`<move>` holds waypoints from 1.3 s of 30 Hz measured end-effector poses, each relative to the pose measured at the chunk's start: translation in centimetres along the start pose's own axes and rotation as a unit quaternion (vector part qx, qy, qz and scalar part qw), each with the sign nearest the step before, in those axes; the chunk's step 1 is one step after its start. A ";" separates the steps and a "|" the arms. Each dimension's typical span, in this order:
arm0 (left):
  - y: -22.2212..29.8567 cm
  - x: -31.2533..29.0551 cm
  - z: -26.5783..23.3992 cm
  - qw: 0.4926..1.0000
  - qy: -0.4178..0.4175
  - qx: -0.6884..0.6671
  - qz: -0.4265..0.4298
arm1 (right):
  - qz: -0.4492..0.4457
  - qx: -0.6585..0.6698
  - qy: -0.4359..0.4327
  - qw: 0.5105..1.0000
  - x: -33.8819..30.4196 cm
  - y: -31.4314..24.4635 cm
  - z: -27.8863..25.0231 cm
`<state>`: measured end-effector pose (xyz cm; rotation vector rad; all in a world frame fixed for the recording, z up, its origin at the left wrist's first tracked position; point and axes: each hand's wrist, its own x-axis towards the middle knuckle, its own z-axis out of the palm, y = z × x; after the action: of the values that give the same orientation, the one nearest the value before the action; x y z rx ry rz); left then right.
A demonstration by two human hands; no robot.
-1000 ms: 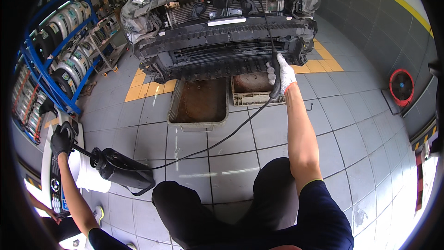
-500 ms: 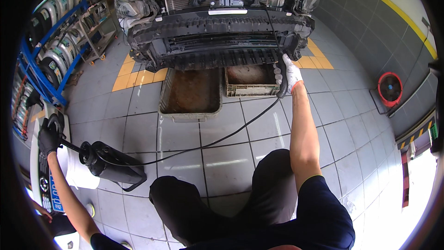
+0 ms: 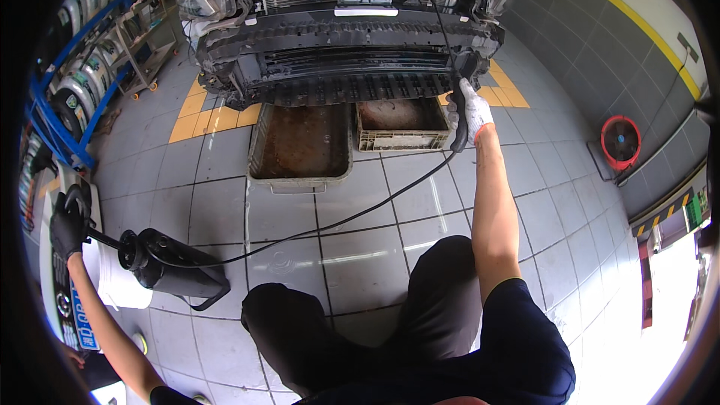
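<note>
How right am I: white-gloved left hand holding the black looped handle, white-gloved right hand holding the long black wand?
The left hand is black-gloved, not white, in the head view. It holds the black looped handle, the right hand the long black wand.

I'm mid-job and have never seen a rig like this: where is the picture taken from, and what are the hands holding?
There's no robot here: a fisheye camera on a person's head looks down past their arms, so straight edges bend near the rim. The black-gloved left hand grips the looped handle of a black canister. The white-gloved right hand holds a black wand; a hose runs from it toward the canister. Ahead is a car front with inner parts exposed. On the tiled floor sit a tray and a crate.
</note>
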<state>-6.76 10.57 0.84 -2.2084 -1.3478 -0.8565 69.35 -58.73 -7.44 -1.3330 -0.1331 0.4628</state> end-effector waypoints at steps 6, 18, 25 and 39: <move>-0.6 0.0 -0.1 1.000 0.002 -0.014 0.013 | 0.055 -0.002 -0.121 0.991 2.8 -4.2 -6.0; -1.3 0.0 0.2 1.000 -0.020 -0.022 0.000 | 0.028 -0.148 -0.060 0.987 2.4 -6.7 -10.3; -2.0 0.3 0.8 0.997 -0.010 0.022 0.077 | -0.018 -0.181 0.089 0.979 1.1 -2.9 -9.5; -3.0 0.5 1.9 0.998 0.015 -0.034 0.043 | -0.036 -0.224 0.110 0.968 2.5 -5.9 -6.7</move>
<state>-8.71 13.44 -0.12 -2.2776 -1.2174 -0.9125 75.47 -64.76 -3.88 -1.8085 -0.1036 0.2248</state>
